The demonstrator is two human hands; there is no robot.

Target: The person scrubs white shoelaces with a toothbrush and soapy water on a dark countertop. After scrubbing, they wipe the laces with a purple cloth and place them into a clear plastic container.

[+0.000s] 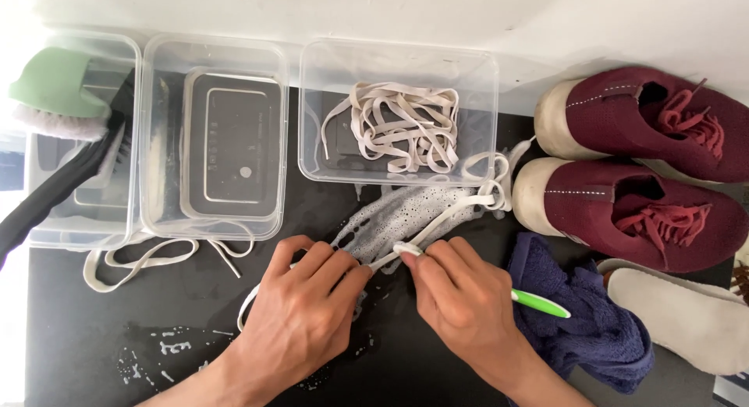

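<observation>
My left hand (pixel 300 317) presses a white shoelace (pixel 460 204) flat against the wet black mat (pixel 78 337), fingers closed over the lace. My right hand (pixel 464 298) grips a toothbrush with a green and white handle (pixel 540 302), its head on the lace between my two hands. Soap foam (pixel 402 212) covers the mat and the lace just beyond my fingers. The lace runs up and right toward the shoes.
Three clear plastic tubs line the back: the left one (pixel 47 235) holds a black brush and a green brush (pixel 55 83), the middle one (pixel 156 142) a lid, the right one (pixel 484 103) several laces. Another lace (pixel 140 259), two maroon shoes (pixel 655 212), a blue towel (pixel 585 321) and an insole (pixel 686 317) lie around.
</observation>
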